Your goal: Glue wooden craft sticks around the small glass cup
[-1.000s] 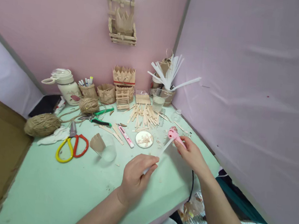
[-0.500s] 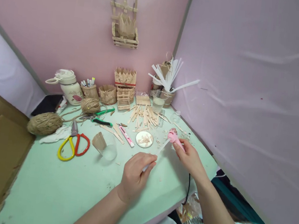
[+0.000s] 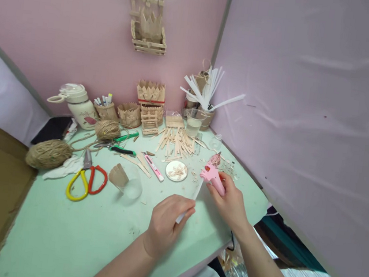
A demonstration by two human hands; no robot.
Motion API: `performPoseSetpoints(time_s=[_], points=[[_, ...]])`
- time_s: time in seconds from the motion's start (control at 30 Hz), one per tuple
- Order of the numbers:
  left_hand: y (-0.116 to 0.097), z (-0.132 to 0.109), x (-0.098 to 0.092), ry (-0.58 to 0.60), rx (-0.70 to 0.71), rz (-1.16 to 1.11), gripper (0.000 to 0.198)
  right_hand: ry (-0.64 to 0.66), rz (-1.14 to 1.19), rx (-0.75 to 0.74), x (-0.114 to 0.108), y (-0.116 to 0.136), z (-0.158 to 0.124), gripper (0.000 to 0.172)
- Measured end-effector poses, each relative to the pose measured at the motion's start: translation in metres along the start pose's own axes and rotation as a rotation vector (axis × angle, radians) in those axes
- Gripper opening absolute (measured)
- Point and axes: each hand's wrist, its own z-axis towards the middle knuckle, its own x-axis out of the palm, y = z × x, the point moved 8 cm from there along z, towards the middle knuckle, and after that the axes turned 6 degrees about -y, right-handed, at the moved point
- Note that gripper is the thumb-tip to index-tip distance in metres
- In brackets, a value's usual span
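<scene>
My left hand [image 3: 165,221] is closed in a pinch on a long translucent white glue stick [image 3: 180,218]. The stick's far end meets the rear of a pink hot glue gun [image 3: 212,176]; whether it sits inside cannot be made out. Around the gun's handle my right hand [image 3: 231,202] is wrapped, with the nozzle turned away toward the back right. Behind my left hand lies a small round white dish [image 3: 176,177] holding little wood pieces. A clear plastic cup [image 3: 132,187] with a piece of wooden craft sticks [image 3: 119,174] is to its left.
Red-and-yellow scissors [image 3: 86,185], a pink craft knife [image 3: 154,168], green-handled pliers [image 3: 123,150] and jute twine balls [image 3: 49,154] lie on the left. Loose craft sticks [image 3: 176,142] are piled centrally. Spare glue sticks [image 3: 213,88] stand in a pot at the back.
My right hand has tilted the glue gun so its nozzle points farther away. Its rear has come nearer to my left hand, and the view has shifted slightly.
</scene>
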Motion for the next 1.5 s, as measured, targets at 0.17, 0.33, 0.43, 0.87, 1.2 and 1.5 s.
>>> performPoseSetpoints(time_s=[0.17, 0.33, 0.43, 0.87, 1.2, 1.5], points=[[0.017, -0.003, -0.005, -0.118, -0.208, -0.069, 0.013, -0.088, 0.008, 0.016, -0.008, 0.001, -0.005, 0.036], [0.048, -0.020, 0.006, -0.104, -0.677, -0.234, 0.013, -0.058, 0.016, -0.015, 0.001, 0.006, -0.017, 0.037], [0.057, -0.029, 0.009, -0.139, -0.818, -0.328, 0.017, -0.088, 0.024, -0.028, 0.005, 0.011, -0.024, 0.039], [0.068, -0.031, 0.025, -0.101, -1.027, -0.509, 0.025, -0.160, 0.068, 0.017, 0.004, 0.004, -0.032, 0.039], [0.064, -0.044, 0.051, 0.148, -1.129, -0.528, 0.042, -0.103, -0.133, 0.102, -0.010, -0.036, 0.005, 0.041], [0.064, -0.039, 0.045, 0.273, -0.920, -0.244, 0.035, 0.087, -0.582, 0.074, -0.007, -0.062, 0.035, 0.044]])
